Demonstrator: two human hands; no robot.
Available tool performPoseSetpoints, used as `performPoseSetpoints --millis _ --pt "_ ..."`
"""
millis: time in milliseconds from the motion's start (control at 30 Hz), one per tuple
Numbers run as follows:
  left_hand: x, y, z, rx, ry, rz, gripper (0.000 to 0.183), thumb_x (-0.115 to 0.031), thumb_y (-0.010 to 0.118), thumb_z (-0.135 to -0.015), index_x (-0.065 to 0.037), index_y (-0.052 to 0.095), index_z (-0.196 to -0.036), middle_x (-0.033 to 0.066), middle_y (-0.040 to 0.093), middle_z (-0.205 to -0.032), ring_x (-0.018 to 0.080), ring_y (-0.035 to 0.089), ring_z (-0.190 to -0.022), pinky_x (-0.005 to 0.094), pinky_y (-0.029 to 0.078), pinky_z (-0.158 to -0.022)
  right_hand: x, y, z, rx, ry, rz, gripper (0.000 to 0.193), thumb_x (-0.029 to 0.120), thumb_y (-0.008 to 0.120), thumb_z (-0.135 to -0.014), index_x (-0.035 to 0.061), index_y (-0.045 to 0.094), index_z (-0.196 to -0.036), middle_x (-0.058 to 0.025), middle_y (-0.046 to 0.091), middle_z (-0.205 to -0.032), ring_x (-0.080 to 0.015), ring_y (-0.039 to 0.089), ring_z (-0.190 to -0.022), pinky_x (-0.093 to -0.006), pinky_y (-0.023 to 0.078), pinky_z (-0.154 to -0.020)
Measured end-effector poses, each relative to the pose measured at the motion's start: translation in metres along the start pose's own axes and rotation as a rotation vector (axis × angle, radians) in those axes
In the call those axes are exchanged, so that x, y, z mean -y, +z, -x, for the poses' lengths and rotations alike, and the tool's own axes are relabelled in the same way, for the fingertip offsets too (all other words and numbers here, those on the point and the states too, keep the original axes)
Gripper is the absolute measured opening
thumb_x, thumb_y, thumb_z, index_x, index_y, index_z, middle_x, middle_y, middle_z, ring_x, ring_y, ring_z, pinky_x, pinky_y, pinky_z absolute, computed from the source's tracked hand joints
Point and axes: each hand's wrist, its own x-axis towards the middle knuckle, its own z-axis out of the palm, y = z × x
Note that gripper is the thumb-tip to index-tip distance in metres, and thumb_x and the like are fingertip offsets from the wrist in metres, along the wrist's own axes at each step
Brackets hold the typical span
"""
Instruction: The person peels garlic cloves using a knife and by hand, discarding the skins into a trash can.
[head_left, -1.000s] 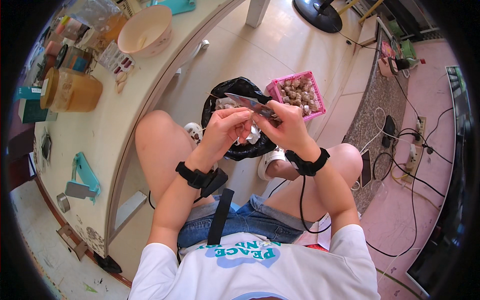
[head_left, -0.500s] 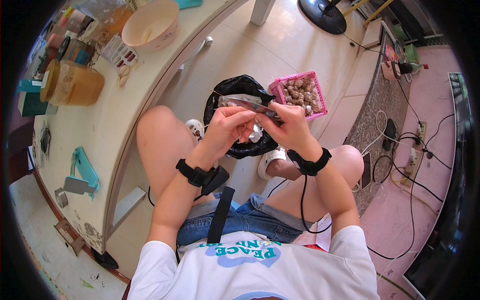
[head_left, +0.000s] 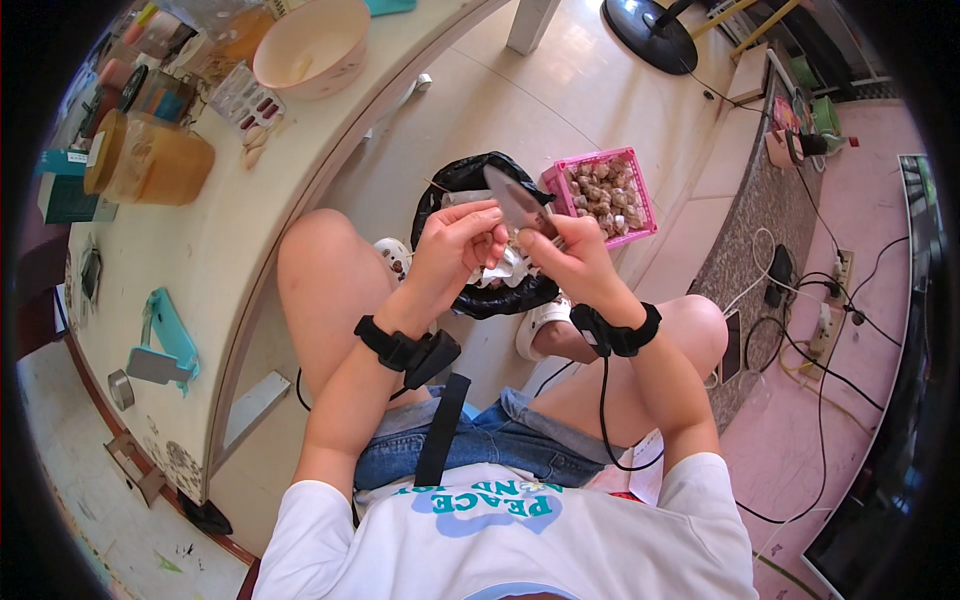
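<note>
Right hand (head_left: 573, 250) fingers grip a knife (head_left: 513, 198) toward eleven o'clock. Left hand (head_left: 452, 245) fingers pinch together, contents unclear, above a bag (head_left: 500, 301) likely catching scraps (head_left: 506, 268).

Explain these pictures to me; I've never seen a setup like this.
No robot here: someone is working bare-handed. Every picture comes from one wide fisheye camera worn on the head, looking down, so straight edges bend. The right hand holds a knife; the left hand is pinched, its contents too small to tell. Below is a black-bag-lined bin, beside a pink basket of brownish bulbs. On the pale table at the left stand a bowl, an amber jar and a turquoise stand. Each wrist wears a black strap.
</note>
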Motion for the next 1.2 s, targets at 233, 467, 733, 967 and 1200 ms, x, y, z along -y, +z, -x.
performPoseSetpoints --millis 233,467,733,967,1200 --pt "0.001 0.001 0.001 0.016 -0.01 -0.049 0.02 -0.011 0.053 -0.088 0.004 0.061 -0.099 0.0056 0.06 -0.071 0.009 0.056 -0.056 0.0209 0.046 -0.051 0.002 -0.007 -0.004 -0.136 -0.229 0.285 0.015 0.012 0.064 -0.077 -0.0017 0.058 -0.079 -0.0135 0.051 -0.055 -0.0184 0.048 -0.044 -0.0281 0.039 -0.044" --pt "0.004 0.0 0.001 0.066 -0.031 -0.08 0.015 -0.013 0.054 -0.087 0.001 0.061 -0.085 0.0042 0.058 -0.066 0.0092 0.053 -0.051 0.0213 0.043 -0.045 -0.001 -0.005 -0.004 -0.146 -0.332 0.464 0.023 0.015 0.068 -0.074 0.0025 0.05 -0.068 -0.0124 0.049 -0.053 -0.0264 0.05 -0.045 -0.0328 0.039 -0.042" --pt "0.005 -0.002 0.001 0.051 -0.038 -0.094 0.014 -0.013 0.055 -0.087 -0.001 0.061 -0.082 0.0041 0.058 -0.067 0.0093 0.053 -0.051 0.0211 0.043 -0.046 -0.005 -0.005 -0.005 -0.16 -0.364 0.551 0.021 0.017 0.069 -0.074 0.0019 0.055 -0.069 -0.0118 0.052 -0.052 -0.0256 0.051 -0.043 -0.0311 0.04 -0.041" --pt "0.003 0.0 0.001 0.04 -0.026 -0.057 0.014 -0.013 0.055 -0.087 -0.001 0.06 -0.084 0.0041 0.059 -0.067 0.0092 0.054 -0.052 0.0209 0.044 -0.045 -0.005 0.003 -0.004 -0.092 -0.034 0.178 0.016 0.015 0.063 -0.08 -0.0008 0.066 -0.082 -0.0083 0.055 -0.054 -0.0057 0.048 -0.047 -0.0233 0.039 -0.043" --pt "0.005 -0.008 -0.002 0.071 -0.015 -0.118 0.014 -0.009 0.053 -0.087 0.002 0.061 -0.09 0.0058 0.06 -0.07 0.0093 0.056 -0.056 0.0203 0.046 -0.051 0.002 0.009 0.0 0.042 0.118 -0.037 0.017 0.014 0.061 -0.083 -0.0021 0.066 -0.081 -0.0017 0.059 -0.059 -0.0021 0.048 -0.055 -0.021 0.04 -0.048"
